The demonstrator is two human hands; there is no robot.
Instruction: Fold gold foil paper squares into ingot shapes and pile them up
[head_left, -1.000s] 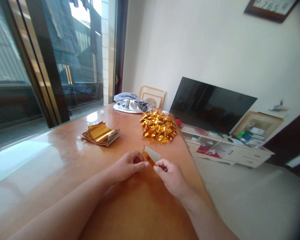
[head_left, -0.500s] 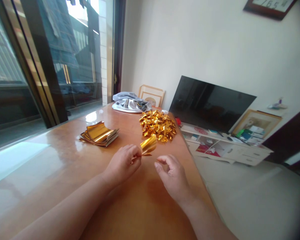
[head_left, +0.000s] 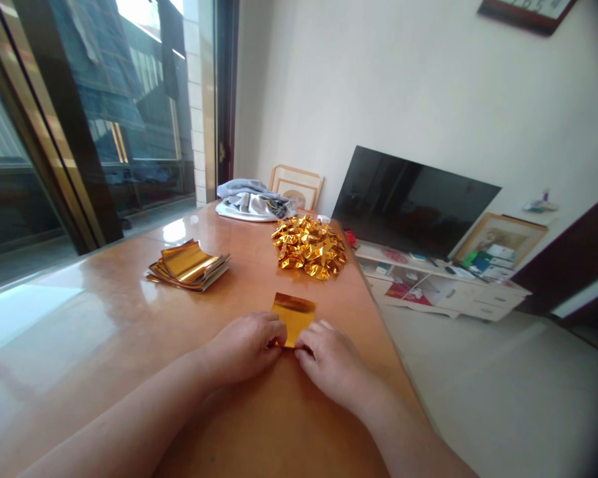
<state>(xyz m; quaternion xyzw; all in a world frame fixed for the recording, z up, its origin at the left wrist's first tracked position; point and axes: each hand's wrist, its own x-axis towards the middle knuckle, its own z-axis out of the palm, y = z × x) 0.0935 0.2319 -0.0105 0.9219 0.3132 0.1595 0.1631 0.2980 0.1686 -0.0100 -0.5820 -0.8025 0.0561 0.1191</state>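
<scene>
A sheet of gold foil paper (head_left: 295,318) is stretched between my two hands, just over the table or touching it; I cannot tell which. My left hand (head_left: 254,340) pinches its near left corner. At the near right corner, my right hand (head_left: 326,355) grips it with closed fingers. Beyond the sheet lies a heap of folded gold foil pieces (head_left: 311,245). To the left sits a stack of gold foil sheets (head_left: 189,265), fanned unevenly with curled edges.
The glossy wooden table (head_left: 104,318) has its right edge close by my right forearm. Bundled grey cloth (head_left: 252,202) lies at its far end. Beyond the edge stand a white TV cabinet (head_left: 443,289) and a black television (head_left: 408,199). Glass sliding doors (head_left: 92,133) are on the left.
My right hand has moved left and taken hold of the foil sheet. The sheet, curled up in my left hand before, is now spread flatter between both hands. The view has shifted slightly.
</scene>
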